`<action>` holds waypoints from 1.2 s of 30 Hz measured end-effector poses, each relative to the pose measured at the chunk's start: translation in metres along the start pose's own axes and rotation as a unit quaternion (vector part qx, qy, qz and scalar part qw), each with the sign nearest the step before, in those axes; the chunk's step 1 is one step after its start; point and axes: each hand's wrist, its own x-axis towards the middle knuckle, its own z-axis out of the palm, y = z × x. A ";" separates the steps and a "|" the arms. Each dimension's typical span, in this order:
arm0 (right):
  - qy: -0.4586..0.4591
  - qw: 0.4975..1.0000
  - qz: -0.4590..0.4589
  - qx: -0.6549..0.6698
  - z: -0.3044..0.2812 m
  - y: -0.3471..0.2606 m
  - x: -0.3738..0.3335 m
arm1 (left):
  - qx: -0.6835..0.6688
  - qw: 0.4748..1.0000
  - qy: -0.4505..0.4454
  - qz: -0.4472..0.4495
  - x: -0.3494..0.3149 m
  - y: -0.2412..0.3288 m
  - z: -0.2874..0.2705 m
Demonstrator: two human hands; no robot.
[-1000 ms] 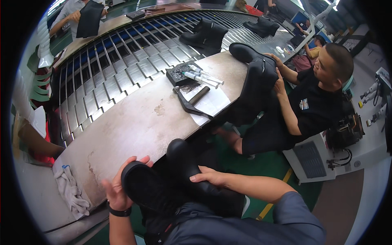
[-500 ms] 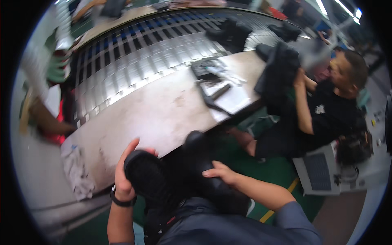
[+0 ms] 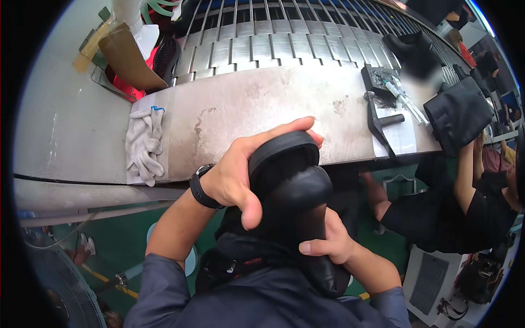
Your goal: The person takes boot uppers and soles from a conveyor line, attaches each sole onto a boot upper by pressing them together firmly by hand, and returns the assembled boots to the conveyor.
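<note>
My left hand (image 3: 238, 175) is wrapped round the rim of a black shoe sole (image 3: 284, 145), its thumb standing away. The sole's hollow inner side faces the rounded toe of a black boot (image 3: 303, 188). Toe and sole are very close together; whether they touch I cannot tell. Lower down, my right hand (image 3: 331, 240) grips the boot's dark shaft, thumb laid across it. The boot's lower end rests toward my lap. A black watch band is on my left wrist.
A worktable (image 3: 246, 109) lies ahead, with white gloves (image 3: 146, 145) at its left end. A hammer (image 3: 377, 123), a black tray (image 3: 377, 79) and syringe-like tubes (image 3: 404, 98) lie at its right. Behind runs a metal slatted conveyor (image 3: 273, 46). A co-worker (image 3: 459, 213) at right handles a black boot (image 3: 459, 112).
The boot and sole have come together: the sole is now tilted over the boot's toe, where before they were side by side. My view has turned rightward.
</note>
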 end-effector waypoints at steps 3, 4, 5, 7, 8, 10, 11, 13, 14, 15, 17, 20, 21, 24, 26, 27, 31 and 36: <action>-0.005 1.000 -0.019 0.005 0.000 0.008 0.004 | 0.066 0.997 -0.043 0.028 0.001 -0.002 -0.002; -0.003 1.000 -0.030 -0.004 -0.001 0.011 0.005 | 0.064 0.997 -0.041 0.025 0.001 -0.004 -0.004; -0.001 1.000 -0.028 -0.001 0.000 0.011 0.006 | 0.069 0.994 -0.066 0.044 0.002 -0.007 -0.005; 0.003 0.999 -0.035 -0.002 0.000 0.011 0.005 | 0.072 0.992 -0.090 0.059 0.003 -0.010 -0.007; 0.006 0.999 -0.033 0.001 0.000 0.012 0.006 | 0.081 0.990 -0.093 0.072 0.003 -0.011 -0.007; 0.007 0.999 -0.040 -0.009 -0.002 0.013 0.006 | 0.088 0.988 -0.096 0.082 0.004 -0.011 -0.007; 0.009 0.999 -0.037 -0.006 -0.002 0.014 0.006 | 0.114 0.983 -0.107 0.096 0.005 -0.011 -0.007; 0.007 0.999 -0.036 -0.008 -0.003 0.014 0.006 | 0.136 0.978 -0.118 0.108 0.007 -0.011 -0.007; 0.008 0.999 -0.034 -0.006 -0.003 0.014 0.006 | 0.142 0.976 -0.120 0.111 0.007 -0.012 -0.008; 0.012 0.999 -0.037 -0.009 -0.003 0.013 0.006 | 0.148 0.975 -0.123 0.114 0.008 -0.013 -0.008; 0.017 0.999 -0.039 -0.010 -0.004 0.015 0.006 | 0.134 0.978 -0.117 0.108 0.006 -0.016 -0.009; 0.009 0.999 -0.034 -0.019 -0.007 0.019 0.005 | 0.132 0.979 -0.117 0.104 0.007 -0.015 -0.009; 0.014 0.999 -0.032 -0.010 -0.004 0.018 0.005 | 0.143 0.976 -0.122 0.107 0.007 -0.015 -0.009; 0.015 0.999 -0.031 -0.004 -0.006 0.020 0.006 | 0.126 0.981 -0.109 0.099 0.005 -0.017 -0.008; 0.014 0.999 -0.031 -0.008 -0.008 0.020 0.005 | 0.125 0.981 -0.112 0.097 0.006 -0.018 -0.008; 0.014 0.999 -0.033 -0.008 -0.008 0.020 0.005 | 0.127 0.981 -0.114 0.096 0.006 -0.018 -0.008; 0.016 0.999 -0.034 -0.004 -0.007 0.020 0.006 | 0.133 0.980 -0.109 0.096 0.006 -0.018 -0.009; 0.018 0.999 -0.032 0.005 -0.007 0.023 0.006 | 0.142 0.979 -0.106 0.100 0.006 -0.019 -0.009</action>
